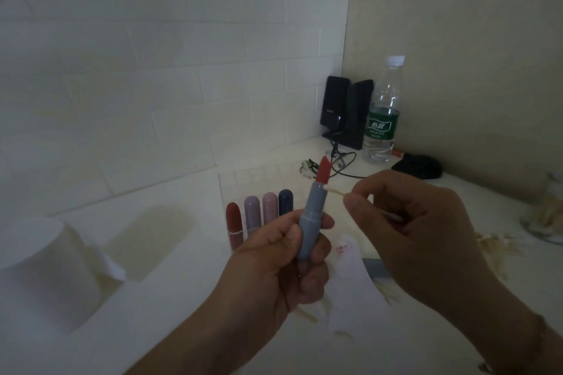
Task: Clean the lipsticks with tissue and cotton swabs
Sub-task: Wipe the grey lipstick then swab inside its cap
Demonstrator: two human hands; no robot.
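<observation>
Above the white table [182, 298], left hand [274, 268] gripped an uncapped grey lipstick [312, 222] upright, red tip up. Right hand [417, 237] pinched a cotton swab [335, 191], its tip touching the tube collar. Stained tissue [350, 277] lay beneath; four capped lipsticks [260, 216] stood behind.

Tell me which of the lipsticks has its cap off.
The grey-blue lipstick held in the left hand, its red stick exposed. The four lipsticks standing behind it are all capped.

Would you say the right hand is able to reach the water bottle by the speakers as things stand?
Probably not freely: the right hand is pinching a cotton swab against the lipstick. The path to the water bottle looks open, but the swab must go first.
</observation>
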